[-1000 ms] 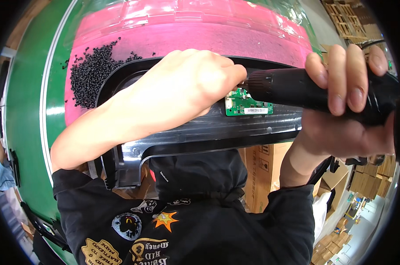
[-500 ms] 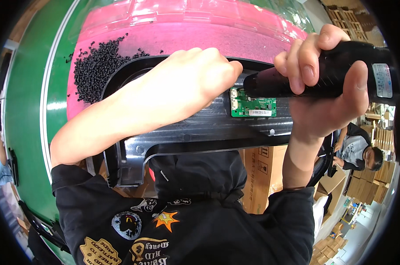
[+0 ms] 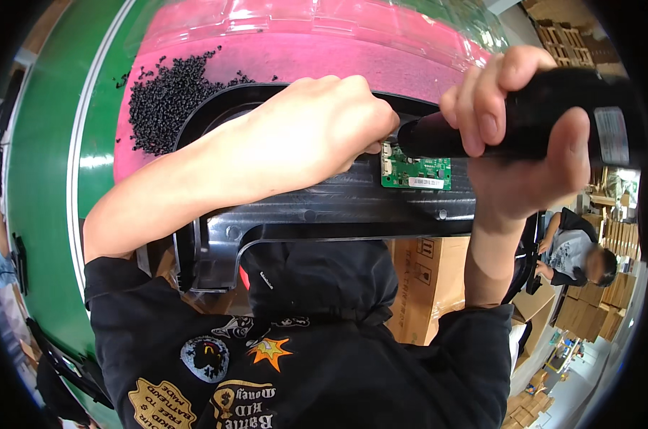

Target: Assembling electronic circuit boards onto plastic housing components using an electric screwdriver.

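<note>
My right hand [image 3: 513, 136] is wrapped round a thick black electric screwdriver [image 3: 545, 107], whose tapered nose lies over the upper part of a green circuit board [image 3: 427, 171]. White connectors line the board's left edge, and a pale label strip runs along its lower edge. The board sits in a long black plastic housing [image 3: 324, 214]. My left hand [image 3: 345, 118] is closed beside the screwdriver's nose, thumb and fingers bent together at the board's upper left corner. Whatever its fingertips pinch is hidden, as is the screwdriver's bit.
A heap of small black screws [image 3: 168, 104] lies on the pink work surface [image 3: 302, 57], left of the housing. Behind is a clear plastic tray [image 3: 324, 16]. A cardboard box [image 3: 427, 279] stands below the housing. Another person [image 3: 574, 247] is at the far right, with stacked boxes around.
My left hand has come slightly down toward the board's corner, and its thumb now shows. The screwdriver stays over the board. The whole view has shifted a little.
</note>
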A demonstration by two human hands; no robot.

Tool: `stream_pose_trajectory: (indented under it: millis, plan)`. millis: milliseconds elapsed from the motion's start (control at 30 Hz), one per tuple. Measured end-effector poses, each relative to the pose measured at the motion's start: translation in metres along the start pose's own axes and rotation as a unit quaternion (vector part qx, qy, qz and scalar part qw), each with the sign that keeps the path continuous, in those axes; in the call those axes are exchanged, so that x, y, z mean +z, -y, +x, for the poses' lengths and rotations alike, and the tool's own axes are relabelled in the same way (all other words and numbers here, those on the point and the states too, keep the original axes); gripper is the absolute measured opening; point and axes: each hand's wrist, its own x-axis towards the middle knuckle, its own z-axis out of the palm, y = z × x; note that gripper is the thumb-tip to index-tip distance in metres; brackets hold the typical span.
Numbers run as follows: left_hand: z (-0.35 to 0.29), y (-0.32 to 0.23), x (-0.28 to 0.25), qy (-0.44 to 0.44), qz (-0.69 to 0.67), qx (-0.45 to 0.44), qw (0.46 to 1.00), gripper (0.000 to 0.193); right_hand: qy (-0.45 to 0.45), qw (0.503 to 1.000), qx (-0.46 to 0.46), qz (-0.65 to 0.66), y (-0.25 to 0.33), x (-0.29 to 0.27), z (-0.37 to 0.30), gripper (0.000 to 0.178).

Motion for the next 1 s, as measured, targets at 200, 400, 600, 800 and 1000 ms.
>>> stream_pose_trajectory:
  millis: [200,400,600,800,1000]
  plan:
    - [0.011,-0.002,-0.005,-0.026,-0.076,0.019,0.997,0.012,-0.024,0.992,-0.082,0.098,0.03,-0.004,-0.007,0.054]
    - [0.018,0.0,-0.01,-0.033,-0.159,0.064,0.985,0.01,-0.035,0.995,-0.059,0.079,0.036,-0.014,-0.017,0.056]
    - [0.016,0.003,-0.01,0.003,-0.173,0.05,0.984,0.012,-0.036,0.997,-0.033,0.058,0.037,-0.013,-0.02,0.057]
    - [0.019,-0.003,-0.021,0.11,-0.251,-0.037,0.961,0.012,-0.036,0.999,-0.007,0.037,0.034,-0.006,-0.02,0.059]
    - [0.016,-0.005,-0.022,0.09,-0.162,0.022,0.982,0.013,-0.031,0.999,0.022,0.019,0.036,-0.005,-0.024,0.061]
